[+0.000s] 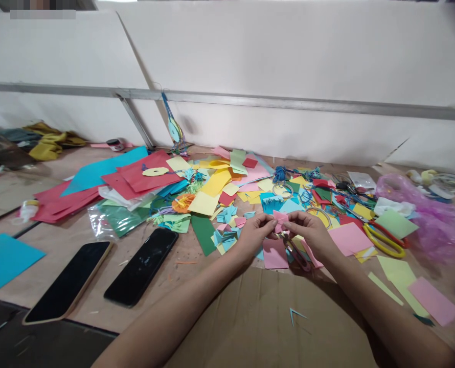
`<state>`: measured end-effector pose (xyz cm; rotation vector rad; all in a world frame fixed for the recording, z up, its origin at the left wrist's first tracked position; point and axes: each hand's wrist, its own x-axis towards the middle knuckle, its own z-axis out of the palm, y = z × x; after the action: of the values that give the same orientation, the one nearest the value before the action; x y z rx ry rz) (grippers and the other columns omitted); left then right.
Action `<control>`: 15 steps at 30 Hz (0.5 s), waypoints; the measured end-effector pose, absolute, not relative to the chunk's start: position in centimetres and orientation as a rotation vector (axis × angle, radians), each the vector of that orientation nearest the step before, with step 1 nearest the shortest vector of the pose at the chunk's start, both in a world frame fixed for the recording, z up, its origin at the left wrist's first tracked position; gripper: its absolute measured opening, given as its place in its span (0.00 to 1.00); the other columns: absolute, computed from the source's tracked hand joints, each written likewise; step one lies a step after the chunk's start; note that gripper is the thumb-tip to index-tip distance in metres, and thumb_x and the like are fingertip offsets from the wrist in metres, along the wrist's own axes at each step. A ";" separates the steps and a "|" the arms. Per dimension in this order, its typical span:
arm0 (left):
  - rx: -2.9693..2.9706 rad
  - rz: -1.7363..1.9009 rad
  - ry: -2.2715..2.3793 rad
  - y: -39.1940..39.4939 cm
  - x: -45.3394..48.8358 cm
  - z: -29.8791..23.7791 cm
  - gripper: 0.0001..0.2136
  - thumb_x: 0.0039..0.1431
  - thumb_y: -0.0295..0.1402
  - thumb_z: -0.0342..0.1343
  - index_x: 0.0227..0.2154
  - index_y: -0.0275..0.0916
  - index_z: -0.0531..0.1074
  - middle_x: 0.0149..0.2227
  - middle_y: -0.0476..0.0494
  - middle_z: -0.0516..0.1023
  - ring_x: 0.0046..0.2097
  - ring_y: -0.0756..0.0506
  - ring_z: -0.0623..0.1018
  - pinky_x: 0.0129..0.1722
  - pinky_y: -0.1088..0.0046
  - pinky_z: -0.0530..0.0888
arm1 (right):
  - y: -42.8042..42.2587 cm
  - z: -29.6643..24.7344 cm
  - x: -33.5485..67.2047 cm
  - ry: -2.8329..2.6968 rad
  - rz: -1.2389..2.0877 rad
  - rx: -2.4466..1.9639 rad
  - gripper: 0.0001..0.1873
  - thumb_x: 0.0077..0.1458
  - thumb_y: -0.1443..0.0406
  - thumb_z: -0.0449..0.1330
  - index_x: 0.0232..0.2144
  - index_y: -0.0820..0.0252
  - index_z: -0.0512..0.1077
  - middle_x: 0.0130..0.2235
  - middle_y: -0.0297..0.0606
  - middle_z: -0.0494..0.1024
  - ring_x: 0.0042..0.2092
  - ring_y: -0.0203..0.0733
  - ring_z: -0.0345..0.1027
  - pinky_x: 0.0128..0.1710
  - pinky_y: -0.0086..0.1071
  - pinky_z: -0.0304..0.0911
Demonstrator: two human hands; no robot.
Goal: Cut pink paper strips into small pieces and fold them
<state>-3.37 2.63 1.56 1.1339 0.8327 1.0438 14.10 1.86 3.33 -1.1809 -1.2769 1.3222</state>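
Between my two hands is a small piece of pink paper, pinched at both sides by the fingertips. My left hand is closed on its left edge, and my right hand closed on its right edge. Just below the paper, a pair of scissors shows near my right hand; whether a finger touches it I cannot tell. A pink paper square lies beneath. Left of my hands are small folded blue and pink paper pieces.
Coloured paper sheets cover the middle. Two phones lie at left, near a glue bottle. Yellow-handled scissors and a pink plastic bag are at right. Cardboard lies in front, a white wall behind.
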 end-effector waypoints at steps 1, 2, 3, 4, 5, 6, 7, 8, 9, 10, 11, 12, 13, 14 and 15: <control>1.125 1.039 0.836 2.6 -3.4 1.5 0.15 0.53 0.44 0.63 0.29 0.36 0.72 0.26 0.50 0.71 0.27 0.52 0.71 0.29 0.75 0.72 | 1.9 3.4 14.0 -1.257 1.338 -1.175 0.15 0.43 0.56 0.73 0.29 0.59 0.76 0.29 0.33 0.77 0.29 0.37 0.68 0.30 0.32 0.65; 1.118 1.035 0.837 2.7 -3.4 1.5 0.14 0.54 0.43 0.63 0.30 0.36 0.73 0.26 0.50 0.72 0.27 0.52 0.71 0.29 0.75 0.72 | 1.9 3.4 14.0 -1.236 1.346 -1.173 0.16 0.42 0.57 0.73 0.29 0.59 0.76 0.28 0.33 0.76 0.28 0.37 0.68 0.29 0.31 0.65; 1.111 1.035 0.833 2.7 -3.4 1.5 0.13 0.53 0.42 0.63 0.32 0.36 0.74 0.27 0.50 0.72 0.27 0.52 0.71 0.29 0.75 0.72 | 1.9 3.3 14.0 -1.216 1.348 -1.171 0.16 0.40 0.57 0.74 0.28 0.59 0.76 0.27 0.32 0.75 0.28 0.36 0.68 0.28 0.31 0.65; 1.107 1.041 0.825 2.7 -3.4 1.5 0.13 0.53 0.41 0.64 0.33 0.36 0.75 0.27 0.50 0.72 0.27 0.52 0.72 0.30 0.74 0.73 | 2.0 3.3 14.0 -1.202 1.348 -1.169 0.15 0.39 0.58 0.74 0.27 0.58 0.75 0.26 0.32 0.75 0.27 0.36 0.67 0.27 0.31 0.64; 1.105 1.049 0.813 2.8 -3.3 1.5 0.12 0.52 0.40 0.64 0.34 0.36 0.75 0.27 0.50 0.73 0.27 0.52 0.72 0.30 0.74 0.73 | 2.0 3.2 14.0 -1.192 1.349 -1.167 0.15 0.39 0.58 0.74 0.26 0.58 0.75 0.25 0.31 0.74 0.26 0.35 0.66 0.26 0.30 0.64; 1.103 1.058 0.801 2.8 -3.3 1.5 0.11 0.51 0.38 0.65 0.34 0.36 0.76 0.28 0.49 0.74 0.28 0.52 0.72 0.31 0.74 0.74 | 2.0 3.1 14.0 -1.187 1.351 -1.163 0.14 0.38 0.59 0.73 0.25 0.58 0.74 0.24 0.30 0.73 0.25 0.35 0.65 0.25 0.30 0.63; 1.099 1.066 0.792 2.8 -3.3 1.5 0.11 0.51 0.37 0.65 0.34 0.36 0.76 0.29 0.48 0.75 0.28 0.52 0.72 0.32 0.73 0.74 | 2.0 3.0 14.0 -1.186 1.355 -1.158 0.14 0.39 0.59 0.73 0.24 0.58 0.74 0.24 0.30 0.73 0.24 0.34 0.64 0.25 0.30 0.63; 1.092 1.071 0.785 2.8 -3.3 1.6 0.10 0.51 0.36 0.65 0.33 0.36 0.76 0.30 0.48 0.76 0.29 0.52 0.73 0.33 0.73 0.74 | 2.1 2.9 14.1 -1.188 1.359 -1.153 0.14 0.39 0.59 0.73 0.24 0.58 0.73 0.24 0.30 0.73 0.24 0.34 0.64 0.25 0.30 0.63; 1.081 1.072 0.781 2.8 -3.3 1.6 0.09 0.51 0.36 0.65 0.33 0.36 0.76 0.30 0.47 0.76 0.29 0.51 0.73 0.33 0.73 0.74 | 2.1 2.8 14.1 -1.197 1.366 -1.148 0.14 0.40 0.59 0.73 0.25 0.58 0.73 0.24 0.30 0.73 0.25 0.35 0.65 0.25 0.30 0.63; 1.063 1.072 0.782 2.9 -3.4 1.5 0.09 0.50 0.35 0.65 0.33 0.36 0.76 0.31 0.46 0.77 0.29 0.51 0.74 0.33 0.73 0.74 | 2.1 2.7 14.2 -1.211 1.371 -1.143 0.14 0.42 0.58 0.73 0.26 0.57 0.74 0.25 0.30 0.74 0.25 0.35 0.65 0.26 0.30 0.63; 1.038 1.073 0.785 2.9 -3.4 1.5 0.09 0.50 0.35 0.65 0.33 0.36 0.76 0.31 0.46 0.77 0.30 0.51 0.74 0.33 0.73 0.74 | 2.1 2.7 14.2 -1.229 1.371 -1.138 0.14 0.43 0.57 0.72 0.29 0.57 0.75 0.26 0.31 0.74 0.27 0.36 0.67 0.27 0.31 0.64; 1.007 1.076 0.790 3.0 -3.5 1.4 0.09 0.49 0.34 0.65 0.33 0.36 0.76 0.31 0.46 0.77 0.29 0.51 0.74 0.33 0.74 0.73 | 2.1 2.7 14.2 -1.259 1.367 -1.130 0.15 0.45 0.56 0.72 0.32 0.57 0.75 0.28 0.32 0.75 0.28 0.37 0.68 0.28 0.31 0.64; 0.973 1.078 0.794 3.1 -3.6 1.3 0.10 0.48 0.34 0.66 0.33 0.36 0.76 0.30 0.47 0.77 0.29 0.52 0.74 0.32 0.74 0.73 | 2.1 2.7 14.3 -1.304 1.357 -1.121 0.17 0.45 0.56 0.72 0.36 0.56 0.76 0.30 0.33 0.76 0.30 0.38 0.69 0.30 0.32 0.65; 0.938 1.077 0.797 3.2 -3.6 1.1 0.10 0.47 0.33 0.66 0.33 0.36 0.76 0.29 0.47 0.77 0.28 0.52 0.74 0.31 0.75 0.72 | 2.0 2.7 14.4 -1.363 1.336 -1.115 0.19 0.45 0.57 0.72 0.39 0.56 0.75 0.32 0.34 0.77 0.32 0.39 0.69 0.31 0.32 0.65; 0.906 1.072 0.797 3.3 -3.7 1.0 0.10 0.47 0.33 0.66 0.32 0.36 0.76 0.29 0.48 0.76 0.27 0.53 0.73 0.30 0.75 0.71 | 2.0 2.8 14.4 -1.430 1.301 -1.114 0.21 0.45 0.57 0.72 0.42 0.56 0.75 0.35 0.35 0.78 0.33 0.39 0.69 0.32 0.32 0.66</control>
<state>-3.68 3.33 0.99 0.9059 0.7972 1.0715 14.42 2.04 2.78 -1.1135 -1.4300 1.3014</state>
